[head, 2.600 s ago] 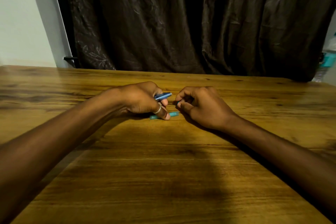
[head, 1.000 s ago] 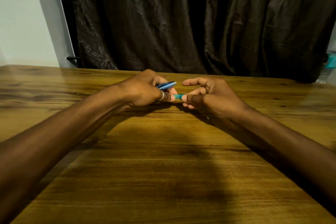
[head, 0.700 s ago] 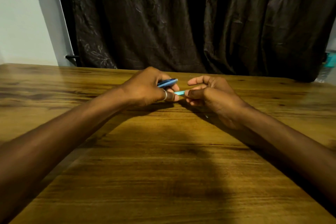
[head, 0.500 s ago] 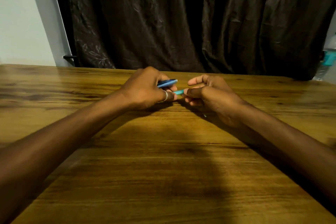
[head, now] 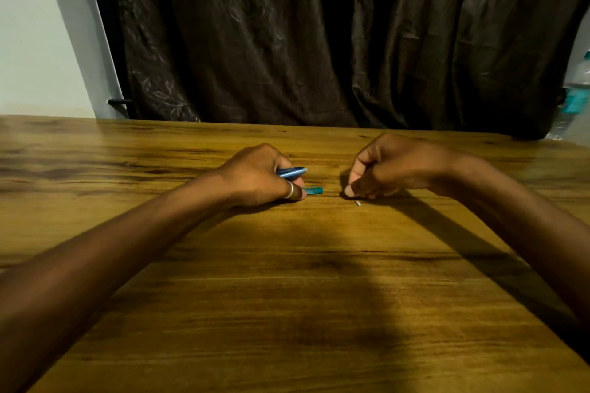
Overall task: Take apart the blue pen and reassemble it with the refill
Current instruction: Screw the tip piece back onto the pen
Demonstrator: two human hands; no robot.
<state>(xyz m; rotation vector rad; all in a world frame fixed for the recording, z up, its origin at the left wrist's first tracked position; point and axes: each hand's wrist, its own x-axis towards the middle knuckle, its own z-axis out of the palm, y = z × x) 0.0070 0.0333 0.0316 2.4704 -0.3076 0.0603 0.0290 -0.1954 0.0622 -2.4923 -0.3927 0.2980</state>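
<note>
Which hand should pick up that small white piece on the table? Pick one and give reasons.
Right. The right hand rests beside the white piece, fingertips almost over it. The left hand is farther away and already closed on the blue barrel and the teal part.

text: none legible | bottle label (head: 576, 102): teal, print too blurred to read; pen parts: no readable marking | tabletop (head: 287, 297): bare wood grain, no signs
</note>
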